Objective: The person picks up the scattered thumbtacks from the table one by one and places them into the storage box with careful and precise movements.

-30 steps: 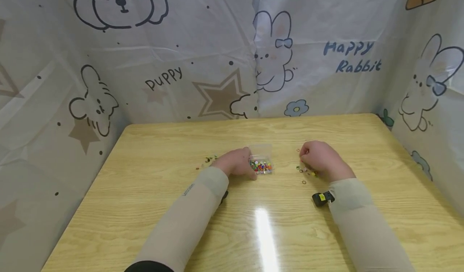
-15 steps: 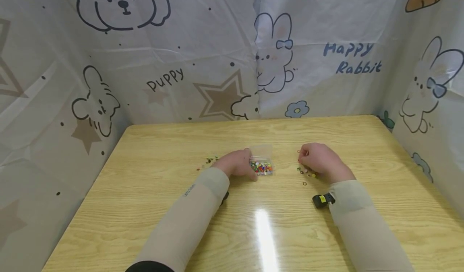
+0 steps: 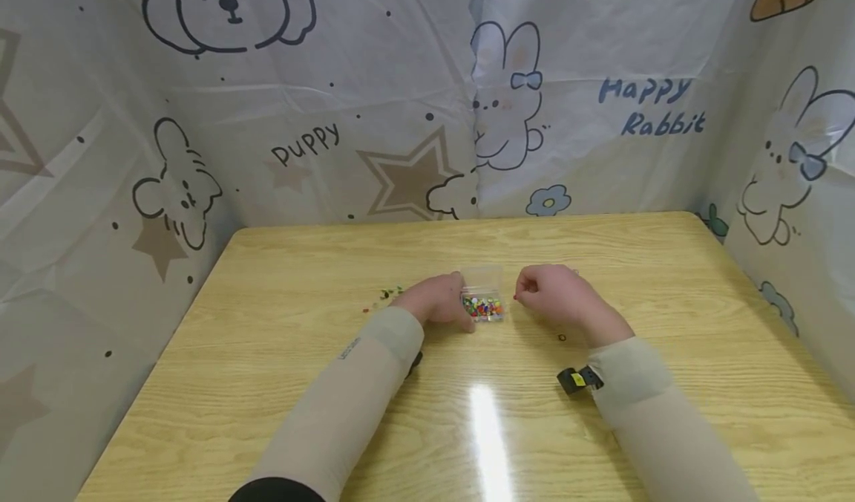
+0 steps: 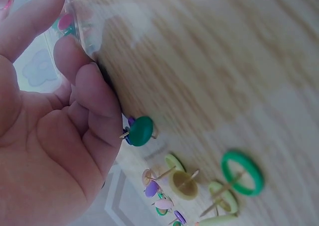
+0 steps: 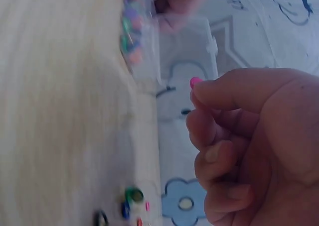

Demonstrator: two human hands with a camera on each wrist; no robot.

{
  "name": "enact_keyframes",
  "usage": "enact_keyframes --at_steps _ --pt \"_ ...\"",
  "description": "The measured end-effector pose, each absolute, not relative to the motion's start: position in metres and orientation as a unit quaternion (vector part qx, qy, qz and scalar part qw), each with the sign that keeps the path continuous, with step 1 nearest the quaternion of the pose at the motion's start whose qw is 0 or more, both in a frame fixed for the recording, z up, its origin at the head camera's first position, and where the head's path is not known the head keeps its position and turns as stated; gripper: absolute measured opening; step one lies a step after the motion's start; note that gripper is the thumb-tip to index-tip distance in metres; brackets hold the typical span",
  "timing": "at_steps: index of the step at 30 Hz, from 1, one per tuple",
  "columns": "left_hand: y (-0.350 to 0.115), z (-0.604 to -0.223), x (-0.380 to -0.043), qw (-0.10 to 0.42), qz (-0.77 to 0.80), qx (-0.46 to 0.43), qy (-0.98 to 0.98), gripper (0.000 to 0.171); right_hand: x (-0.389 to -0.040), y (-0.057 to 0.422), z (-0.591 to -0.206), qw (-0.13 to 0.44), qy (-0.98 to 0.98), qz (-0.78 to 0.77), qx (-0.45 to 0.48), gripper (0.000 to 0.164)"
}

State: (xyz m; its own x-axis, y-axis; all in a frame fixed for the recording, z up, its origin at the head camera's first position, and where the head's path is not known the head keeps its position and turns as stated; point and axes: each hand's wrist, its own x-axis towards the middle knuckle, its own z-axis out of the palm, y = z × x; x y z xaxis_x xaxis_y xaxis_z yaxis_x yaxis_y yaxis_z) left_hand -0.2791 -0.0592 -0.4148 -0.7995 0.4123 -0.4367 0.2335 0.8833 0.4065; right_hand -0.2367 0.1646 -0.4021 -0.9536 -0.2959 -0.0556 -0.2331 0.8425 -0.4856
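Note:
A small clear plastic box (image 3: 494,316) full of colourful thumbtacks stands mid-table, its transparent lid (image 3: 482,275) raised at the back. My left hand (image 3: 439,299) holds the box at its left side, thumb at the front and fingers behind. To the right of the box, slightly above the table, my right hand (image 3: 557,292) pinches a pink thumbtack (image 5: 195,81) between thumb and forefinger. Only the tack's head shows; its pin is hidden by the fingertips.
Loose thumbtacks (image 3: 390,293) lie left of the box; a green one (image 4: 141,131) is close to my left hand. More tacks (image 5: 133,195) lie right of the box, mostly hidden under my right hand in the head view. A patterned cloth (image 3: 314,101) surrounds the table.
My right hand has lifted off the right-hand tacks and moved left toward the box, carrying the pink thumbtack. My left hand has stayed at the box.

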Motion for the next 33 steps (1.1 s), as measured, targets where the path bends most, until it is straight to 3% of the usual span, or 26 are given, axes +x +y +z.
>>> enact_keyframes --at_steps 17,33 --pt "-0.057 -0.412 -0.279 0.269 0.172 0.163 0.934 0.07 -0.231 0.143 -0.409 0.06 0.962 -0.213 -0.162 0.009" --pt "-0.056 -0.414 -0.279 0.262 0.155 0.176 0.936 0.075 -0.24 0.22 -0.384 0.026 0.965 -0.254 -0.057 0.019"
